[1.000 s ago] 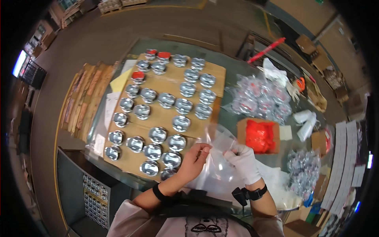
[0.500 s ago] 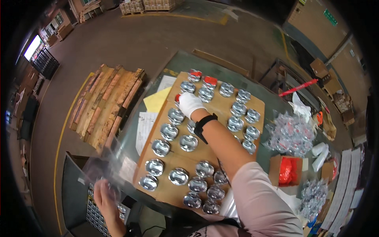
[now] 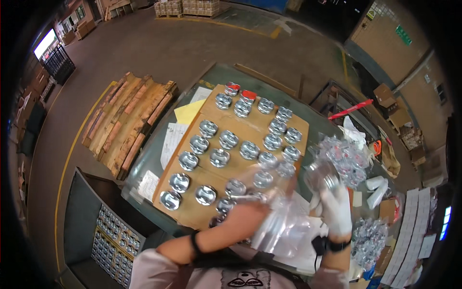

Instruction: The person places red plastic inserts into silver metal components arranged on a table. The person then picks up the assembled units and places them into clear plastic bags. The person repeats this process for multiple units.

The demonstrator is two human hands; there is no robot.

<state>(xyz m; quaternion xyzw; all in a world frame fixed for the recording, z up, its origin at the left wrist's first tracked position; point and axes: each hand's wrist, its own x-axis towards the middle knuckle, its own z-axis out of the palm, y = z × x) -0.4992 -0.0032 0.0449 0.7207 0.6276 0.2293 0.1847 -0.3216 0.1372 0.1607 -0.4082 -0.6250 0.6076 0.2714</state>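
My right hand [image 3: 336, 212], in a white glove, is closed around a shiny metal piston [image 3: 323, 176] right of the cardboard sheet. Motion blurs the piston. My left hand [image 3: 248, 216], bare, reaches across the sheet's near right corner, beside a heap of clear plastic bags [image 3: 284, 231]. Its fingers are smeared, so I cannot make out their grip. See-through film blurs over the pistons just beyond it. Several metal pistons [image 3: 219, 157] stand spread on the brown cardboard sheet [image 3: 187, 210]. Two at the far edge carry red pieces [image 3: 248, 95] on top.
Bagged parts [image 3: 344, 156] are piled at the table's right, with another heap [image 3: 370, 238] nearer. Papers and a yellow sheet [image 3: 189, 112] lie along the left edge. A dark bin [image 3: 79, 231] holding rows of pistons stands lower left; a wooden pallet [image 3: 126, 123] sits on the floor.
My right hand has left the far left of the sheet and swung to the right, now with a piston. My left hand has come from the lower left across to the sheet's near right.
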